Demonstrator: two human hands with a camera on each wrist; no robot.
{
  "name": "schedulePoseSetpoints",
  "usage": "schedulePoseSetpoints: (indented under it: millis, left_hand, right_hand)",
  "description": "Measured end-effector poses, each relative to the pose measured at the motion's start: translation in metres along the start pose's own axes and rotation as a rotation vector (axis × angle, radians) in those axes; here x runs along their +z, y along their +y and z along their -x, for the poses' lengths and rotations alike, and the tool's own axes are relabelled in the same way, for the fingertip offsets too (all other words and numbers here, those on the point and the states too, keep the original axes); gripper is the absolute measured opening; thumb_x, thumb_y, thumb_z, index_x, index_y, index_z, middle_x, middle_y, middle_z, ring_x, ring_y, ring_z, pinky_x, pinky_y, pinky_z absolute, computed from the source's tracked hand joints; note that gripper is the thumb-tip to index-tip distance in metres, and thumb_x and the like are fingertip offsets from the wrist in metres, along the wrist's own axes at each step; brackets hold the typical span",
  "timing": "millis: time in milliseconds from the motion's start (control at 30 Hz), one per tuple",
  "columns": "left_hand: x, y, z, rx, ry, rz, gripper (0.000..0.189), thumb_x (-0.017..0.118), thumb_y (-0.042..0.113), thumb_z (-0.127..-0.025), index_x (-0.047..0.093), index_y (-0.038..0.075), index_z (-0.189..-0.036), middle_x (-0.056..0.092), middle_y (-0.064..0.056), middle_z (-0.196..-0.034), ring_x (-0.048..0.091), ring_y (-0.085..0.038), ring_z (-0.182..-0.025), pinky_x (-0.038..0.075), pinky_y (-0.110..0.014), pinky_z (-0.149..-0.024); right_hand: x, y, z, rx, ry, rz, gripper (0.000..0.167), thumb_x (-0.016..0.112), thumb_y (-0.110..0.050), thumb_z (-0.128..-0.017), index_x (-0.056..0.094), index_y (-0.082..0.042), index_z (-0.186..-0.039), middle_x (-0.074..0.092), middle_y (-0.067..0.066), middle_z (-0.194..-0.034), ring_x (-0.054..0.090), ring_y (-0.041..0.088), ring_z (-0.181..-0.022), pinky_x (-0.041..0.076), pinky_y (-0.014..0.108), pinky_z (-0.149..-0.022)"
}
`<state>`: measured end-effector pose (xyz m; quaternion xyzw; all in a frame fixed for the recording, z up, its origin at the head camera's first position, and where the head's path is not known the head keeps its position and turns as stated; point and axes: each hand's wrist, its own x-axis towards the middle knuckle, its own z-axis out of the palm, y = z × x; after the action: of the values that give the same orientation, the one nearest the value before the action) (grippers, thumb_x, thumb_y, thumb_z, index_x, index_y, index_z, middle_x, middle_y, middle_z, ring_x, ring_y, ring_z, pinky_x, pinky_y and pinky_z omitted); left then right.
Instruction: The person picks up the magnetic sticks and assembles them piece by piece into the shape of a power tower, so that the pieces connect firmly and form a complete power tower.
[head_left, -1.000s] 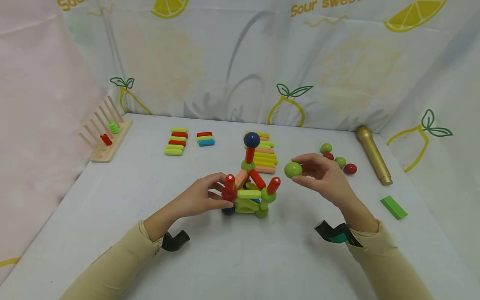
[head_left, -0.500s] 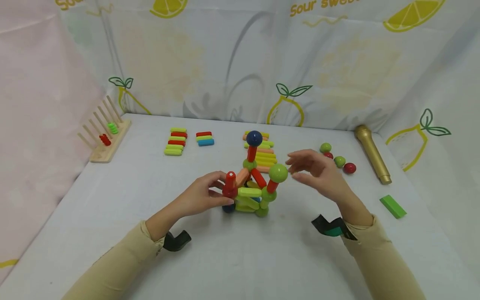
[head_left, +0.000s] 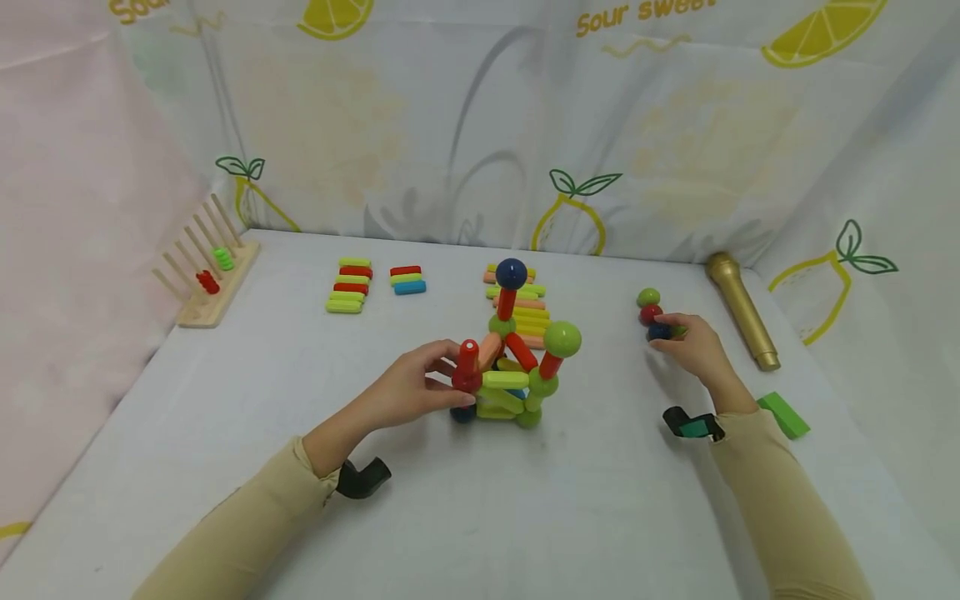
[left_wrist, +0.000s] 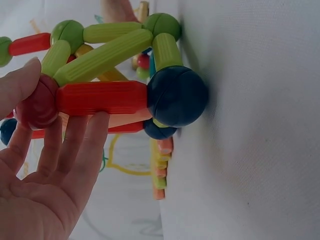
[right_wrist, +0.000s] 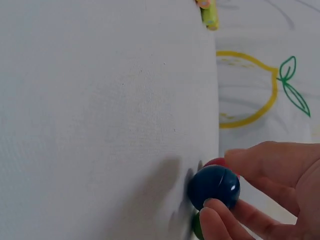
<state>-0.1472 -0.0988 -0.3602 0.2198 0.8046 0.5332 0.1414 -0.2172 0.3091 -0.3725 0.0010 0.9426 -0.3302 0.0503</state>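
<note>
My left hand [head_left: 411, 386] grips the red ball [left_wrist: 37, 102] at a near corner of a magnetic stick-and-ball structure [head_left: 506, 379], its thumb on the ball and fingers under a red stick [left_wrist: 102, 97]. Dark blue balls and green balls form other corners. Upright red sticks rise from the top; one carries a green ball [head_left: 562, 339] and another a navy ball [head_left: 512, 273]. At the right, my right hand [head_left: 697, 346] pinches a dark blue ball [right_wrist: 215, 187] close to the tabletop. A red ball [head_left: 650, 314] and a green ball [head_left: 648, 297] lie beside it.
Coloured sticks [head_left: 531, 317] lie in rows behind the structure, with more sticks [head_left: 348, 287] farther left. A wooden peg rack [head_left: 217, 283] stands at the back left. A gold microphone-shaped object [head_left: 742, 312] and a green block [head_left: 783, 415] lie at the right.
My right hand set a green ball onto the right red stick and let go, then moved right to the loose balls and took hold of a dark blue one. My left hand keeps its grip.
</note>
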Motion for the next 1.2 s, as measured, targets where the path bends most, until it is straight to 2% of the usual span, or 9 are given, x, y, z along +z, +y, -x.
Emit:
schedulePoseSetpoints:
  millis: [200, 400, 567, 667, 767, 833, 967, 1067, 1200]
  left_hand:
    - [-0.001, 0.0, 0.0, 0.005, -0.009, 0.014, 0.043, 0.074, 0.012, -0.08, 0.054, 0.006, -0.118, 0.057, -0.006, -0.112, 0.056, -0.023, -0.103, 0.052, -0.03, -0.08]
    - [0.0, 0.0, -0.001, 0.007, -0.012, 0.016, 0.043, 0.074, 0.012, -0.08, 0.054, 0.006, -0.117, 0.057, -0.006, -0.112, 0.056, -0.023, -0.103, 0.052, -0.03, -0.08]
    - [-0.001, 0.0, 0.0, 0.0, -0.005, 0.014, 0.043, 0.075, 0.012, -0.079, 0.054, 0.007, -0.117, 0.058, -0.005, -0.111, 0.056, -0.023, -0.103, 0.052, -0.03, -0.079]
    - [-0.001, 0.0, 0.0, 0.003, -0.005, 0.015, 0.044, 0.075, 0.012, -0.079, 0.054, 0.007, -0.118, 0.058, -0.005, -0.111, 0.056, -0.023, -0.103, 0.052, -0.03, -0.079]
    - [-0.001, -0.001, 0.001, 0.01, -0.01, 0.018, 0.043, 0.074, 0.011, -0.08, 0.054, 0.006, -0.118, 0.058, -0.006, -0.111, 0.056, -0.023, -0.102, 0.052, -0.029, -0.079]
    - [-0.001, -0.001, 0.0, 0.008, -0.012, 0.023, 0.043, 0.073, 0.011, -0.08, 0.053, 0.006, -0.118, 0.057, -0.006, -0.112, 0.056, -0.023, -0.103, 0.052, -0.029, -0.079]
    - [-0.002, 0.0, 0.001, 0.012, -0.012, 0.031, 0.043, 0.073, 0.011, -0.081, 0.053, 0.006, -0.118, 0.057, -0.007, -0.113, 0.056, -0.024, -0.104, 0.052, -0.029, -0.08]
    - [-0.002, 0.0, 0.001, 0.027, -0.011, 0.03, 0.043, 0.073, 0.01, -0.081, 0.053, 0.005, -0.119, 0.057, -0.007, -0.113, 0.056, -0.024, -0.103, 0.052, -0.029, -0.08]
    - [-0.002, 0.0, 0.002, 0.045, -0.015, 0.031, 0.042, 0.072, 0.009, -0.081, 0.053, 0.005, -0.118, 0.057, -0.008, -0.113, 0.057, -0.024, -0.102, 0.052, -0.029, -0.08]
  right_hand:
    - [0.005, 0.001, -0.002, 0.034, -0.043, 0.038, 0.049, 0.063, -0.017, -0.087, 0.047, 0.007, -0.126, 0.049, 0.032, -0.118, 0.047, 0.044, -0.105, 0.046, 0.048, -0.079]
    - [0.006, -0.023, 0.011, -0.014, 0.004, -0.077, 0.052, 0.067, -0.031, -0.085, 0.052, 0.003, -0.122, 0.055, 0.022, -0.111, 0.052, 0.031, -0.098, 0.046, 0.035, -0.074]
    - [0.005, -0.081, 0.032, -0.257, 0.081, -0.374, 0.038, 0.069, -0.02, -0.086, 0.057, 0.0, -0.116, 0.061, 0.007, -0.102, 0.059, 0.015, -0.088, 0.048, 0.02, -0.074]
    - [0.005, -0.122, 0.046, -0.427, 0.058, -0.544, 0.03, 0.068, -0.006, -0.084, 0.059, 0.0, -0.111, 0.062, 0.003, -0.098, 0.061, 0.014, -0.085, 0.05, 0.019, -0.076]
    - [0.006, -0.157, 0.056, -0.561, 0.007, -0.609, 0.029, 0.068, 0.002, -0.081, 0.06, 0.004, -0.109, 0.063, 0.005, -0.098, 0.061, 0.019, -0.085, 0.051, 0.022, -0.078]
    - [0.009, -0.176, 0.059, -0.641, -0.016, -0.573, 0.031, 0.07, 0.003, -0.079, 0.06, 0.006, -0.108, 0.063, 0.006, -0.098, 0.06, 0.021, -0.084, 0.05, 0.023, -0.077]
    - [0.016, -0.202, 0.06, -0.722, -0.045, -0.35, 0.033, 0.077, -0.007, -0.075, 0.064, -0.001, -0.106, 0.065, 0.002, -0.095, 0.058, 0.016, -0.085, 0.049, 0.028, -0.076]
    - [0.021, -0.213, 0.062, -0.708, -0.082, -0.189, 0.035, 0.079, -0.018, -0.075, 0.066, -0.007, -0.106, 0.066, -0.002, -0.093, 0.058, 0.012, -0.088, 0.047, 0.032, -0.076]
    - [0.027, -0.221, 0.063, -0.702, -0.139, -0.069, 0.035, 0.08, -0.026, -0.074, 0.066, -0.011, -0.103, 0.067, -0.004, -0.089, 0.059, 0.012, -0.088, 0.046, 0.033, -0.077]
